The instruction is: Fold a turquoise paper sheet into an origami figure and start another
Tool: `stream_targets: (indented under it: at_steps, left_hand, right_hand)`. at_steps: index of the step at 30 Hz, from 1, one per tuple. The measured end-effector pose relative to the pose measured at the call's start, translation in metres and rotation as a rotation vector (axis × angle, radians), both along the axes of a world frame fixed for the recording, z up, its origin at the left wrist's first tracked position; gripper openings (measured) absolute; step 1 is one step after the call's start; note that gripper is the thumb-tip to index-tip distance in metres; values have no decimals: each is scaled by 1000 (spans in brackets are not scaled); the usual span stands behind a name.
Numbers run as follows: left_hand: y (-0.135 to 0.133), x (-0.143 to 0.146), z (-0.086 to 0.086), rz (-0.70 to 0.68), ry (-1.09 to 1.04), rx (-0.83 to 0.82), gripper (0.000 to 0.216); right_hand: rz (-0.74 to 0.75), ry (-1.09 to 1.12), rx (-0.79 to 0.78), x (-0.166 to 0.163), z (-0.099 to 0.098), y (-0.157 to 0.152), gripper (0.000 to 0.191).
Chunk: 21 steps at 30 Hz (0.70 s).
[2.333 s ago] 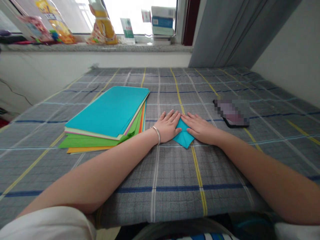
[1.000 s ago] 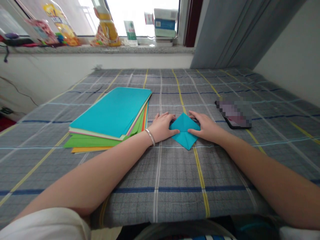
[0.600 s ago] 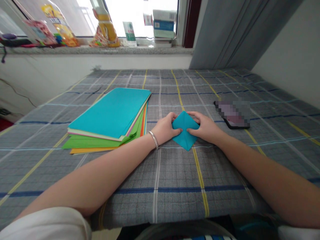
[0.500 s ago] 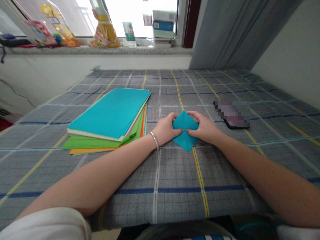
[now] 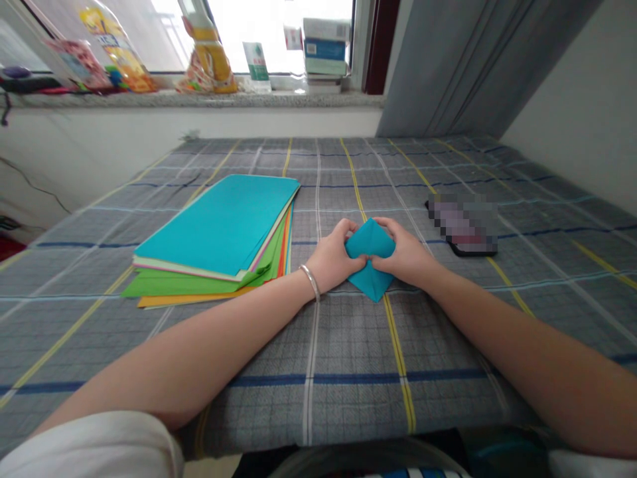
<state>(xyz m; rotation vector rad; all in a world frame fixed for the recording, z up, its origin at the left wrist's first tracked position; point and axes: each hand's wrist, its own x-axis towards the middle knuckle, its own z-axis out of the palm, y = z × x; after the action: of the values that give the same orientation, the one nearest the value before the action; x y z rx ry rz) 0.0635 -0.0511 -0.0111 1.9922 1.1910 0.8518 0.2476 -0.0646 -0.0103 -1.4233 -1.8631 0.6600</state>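
Observation:
A folded blue paper (image 5: 371,240), diamond-shaped with creases, is held between both hands just above or on the checked cloth; I cannot tell which. My left hand (image 5: 339,255), with a silver bangle at its wrist, grips the paper's left corner, thumb on the near face and fingers behind. At the right corner my right hand (image 5: 405,254) grips it the same way. The two thumbs nearly meet at the paper's middle. Its lower point hangs toward me below them. The fingertips behind the paper are partly hidden.
To the left lies a stack of coloured paper (image 5: 219,222), blue on top, with green and orange sheets jutting out. A phone (image 5: 465,232) rests on the right. The plaid cloth (image 5: 269,411) covers the table. Bottles and boxes (image 5: 326,50) stand on the windowsill.
The thumbs have come closer together at the paper's middle. The paper's upper part has bent and shifted slightly to the right and up.

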Motion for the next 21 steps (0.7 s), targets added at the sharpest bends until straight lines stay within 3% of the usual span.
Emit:
stream_targets:
  at_steps: [9, 16, 21]
  left_hand:
    - [-1, -1, 4, -5, -39, -35, 41]
    - [-1, -2, 5, 6, -69, -59, 41]
    - [-1, -1, 4, 29, -42, -26, 40]
  right_hand:
    - [37, 119, -108, 6, 0, 4, 73]
    - [42, 77, -98, 8, -5, 9, 52]
    - [33, 83, -81, 8, -7, 11, 60]
